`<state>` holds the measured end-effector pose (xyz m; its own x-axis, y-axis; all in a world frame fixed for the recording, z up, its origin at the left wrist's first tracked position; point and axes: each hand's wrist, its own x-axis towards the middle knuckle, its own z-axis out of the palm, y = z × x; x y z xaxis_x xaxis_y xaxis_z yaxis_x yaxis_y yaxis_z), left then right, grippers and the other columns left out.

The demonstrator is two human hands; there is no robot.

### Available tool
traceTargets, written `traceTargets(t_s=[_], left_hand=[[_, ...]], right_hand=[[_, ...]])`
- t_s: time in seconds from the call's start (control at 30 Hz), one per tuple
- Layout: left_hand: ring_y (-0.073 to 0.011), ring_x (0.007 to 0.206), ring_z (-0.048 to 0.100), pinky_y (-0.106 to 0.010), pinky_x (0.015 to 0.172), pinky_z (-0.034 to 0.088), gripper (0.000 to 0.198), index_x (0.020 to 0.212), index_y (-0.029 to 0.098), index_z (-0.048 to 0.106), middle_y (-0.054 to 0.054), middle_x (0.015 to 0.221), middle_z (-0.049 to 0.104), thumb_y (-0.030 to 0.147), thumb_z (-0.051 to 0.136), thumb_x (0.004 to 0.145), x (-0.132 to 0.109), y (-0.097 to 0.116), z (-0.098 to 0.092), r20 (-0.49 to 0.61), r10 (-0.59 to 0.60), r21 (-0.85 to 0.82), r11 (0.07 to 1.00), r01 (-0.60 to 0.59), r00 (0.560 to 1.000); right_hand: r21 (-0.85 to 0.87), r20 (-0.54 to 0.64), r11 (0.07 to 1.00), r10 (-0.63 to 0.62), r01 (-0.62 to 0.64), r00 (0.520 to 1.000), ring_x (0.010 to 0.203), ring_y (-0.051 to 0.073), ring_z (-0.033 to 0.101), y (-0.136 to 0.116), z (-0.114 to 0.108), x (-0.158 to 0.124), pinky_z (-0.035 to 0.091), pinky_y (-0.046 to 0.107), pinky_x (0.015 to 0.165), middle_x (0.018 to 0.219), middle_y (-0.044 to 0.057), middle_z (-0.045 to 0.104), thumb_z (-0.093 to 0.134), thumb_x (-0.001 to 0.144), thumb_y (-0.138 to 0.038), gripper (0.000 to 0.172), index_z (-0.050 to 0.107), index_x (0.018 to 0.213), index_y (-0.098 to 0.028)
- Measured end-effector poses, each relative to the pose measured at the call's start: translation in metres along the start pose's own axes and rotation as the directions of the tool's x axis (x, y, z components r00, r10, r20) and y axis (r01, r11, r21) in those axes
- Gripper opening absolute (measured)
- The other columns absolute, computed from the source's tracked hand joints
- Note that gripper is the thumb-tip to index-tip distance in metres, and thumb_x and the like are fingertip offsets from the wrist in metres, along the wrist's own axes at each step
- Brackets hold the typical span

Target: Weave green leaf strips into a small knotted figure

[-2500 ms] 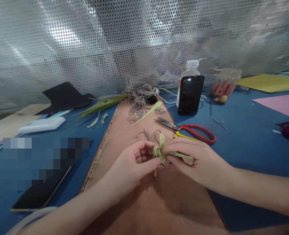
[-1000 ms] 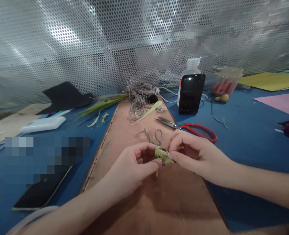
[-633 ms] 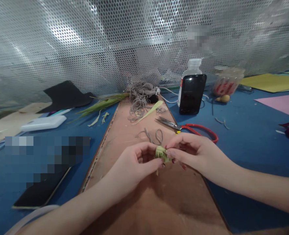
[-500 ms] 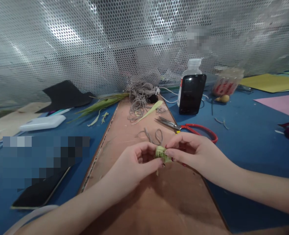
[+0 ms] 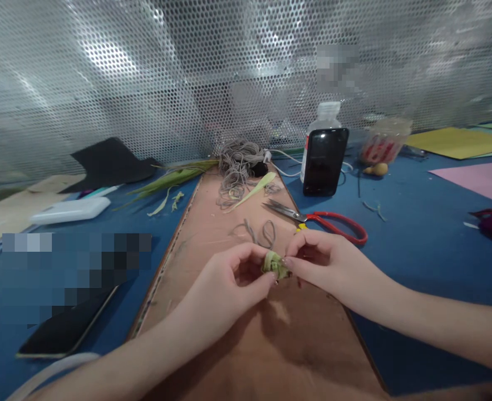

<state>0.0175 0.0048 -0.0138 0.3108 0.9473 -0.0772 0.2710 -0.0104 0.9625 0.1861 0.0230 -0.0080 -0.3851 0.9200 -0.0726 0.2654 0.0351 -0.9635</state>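
A small, light green piece of folded, woven-looking leaf strip (image 5: 272, 262) is held up between both hands over the brown board (image 5: 204, 345). My left hand (image 5: 235, 281) grips its left side between thumb and fingers. From the right, my right hand (image 5: 323, 257) pinches its edge with thumb and fingertips; the fingertips hide part of it. Just beyond my right hand lie red-handled scissors (image 5: 340, 221), blades pointing left. Loops of grey cord (image 5: 266, 233) rest on the board behind the leaf piece, and a pale leaf strip (image 5: 252, 192) lies farther back.
A tangled grey cord bundle (image 5: 240, 159) sits at the board's far end. To the right, a black phone (image 5: 325, 162) leans on a bottle (image 5: 328, 111). Long green leaves (image 5: 171, 181), a white case (image 5: 70, 210) and a black slab (image 5: 68, 328) lie left on the blue table.
The leaf piece has been turned a little in my fingers, showing more of its folded face. My right fingers have shifted slightly on its edge. Surroundings stay in place.
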Motion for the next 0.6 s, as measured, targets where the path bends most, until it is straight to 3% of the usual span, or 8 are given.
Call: traceTargets(t_s=[0.13, 0.3, 0.47, 0.6], left_hand=[[-0.0142, 0.076, 0.057, -0.024, 0.070, 0.045, 0.008, 0.084, 0.016, 0.056, -0.001, 0.081, 0.062, 0.016, 0.052, 0.076, -0.002, -0.001, 0.001, -0.012, 0.044, 0.073, 0.996, -0.043, 0.999], [-0.0129, 0.078, 0.058, -0.023, 0.070, 0.045, 0.013, 0.086, 0.021, 0.054, 0.002, 0.082, 0.060, 0.013, 0.051, 0.076, -0.006, -0.006, 0.000, -0.039, 0.187, 0.241, 0.955, -0.172, 0.982], [-0.0122, 0.075, 0.057, -0.022, 0.067, 0.045, 0.012, 0.087, 0.021, 0.053, 0.002, 0.081, 0.060, 0.015, 0.051, 0.077, -0.007, -0.006, -0.001, -0.044, 0.216, 0.315, 0.929, -0.192, 0.975], [-0.0108, 0.072, 0.056, -0.021, 0.067, 0.045, 0.016, 0.091, 0.022, 0.052, 0.003, 0.080, 0.059, 0.013, 0.051, 0.077, -0.006, -0.004, 0.000, -0.034, 0.223, 0.311, 0.929, -0.202, 0.974]], right_hand=[[0.011, -0.002, 1.000, 0.009, -0.009, 1.000, 0.054, 0.009, 0.046, 0.000, 0.001, -0.001, 0.036, 0.021, 0.051, 0.060, -0.003, 0.050, 0.057, 0.070, -0.022, 0.012, 0.048, 0.064, -0.018], [0.046, 0.033, 0.998, 0.048, -0.049, 0.998, 0.056, 0.008, 0.046, -0.004, 0.001, -0.002, 0.035, 0.020, 0.051, 0.063, -0.003, 0.051, 0.058, 0.069, -0.021, 0.010, 0.050, 0.064, -0.017], [0.057, 0.035, 0.992, 0.107, -0.108, 0.994, 0.050, 0.006, 0.045, -0.010, 0.000, -0.003, 0.034, 0.018, 0.046, 0.055, -0.004, 0.050, 0.058, 0.072, -0.019, 0.010, 0.051, 0.065, -0.016], [0.048, 0.029, 0.998, 0.049, -0.051, 0.998, 0.048, 0.005, 0.043, -0.007, 0.001, -0.002, 0.032, 0.017, 0.044, 0.054, -0.005, 0.050, 0.060, 0.072, -0.020, 0.009, 0.053, 0.068, -0.016]])
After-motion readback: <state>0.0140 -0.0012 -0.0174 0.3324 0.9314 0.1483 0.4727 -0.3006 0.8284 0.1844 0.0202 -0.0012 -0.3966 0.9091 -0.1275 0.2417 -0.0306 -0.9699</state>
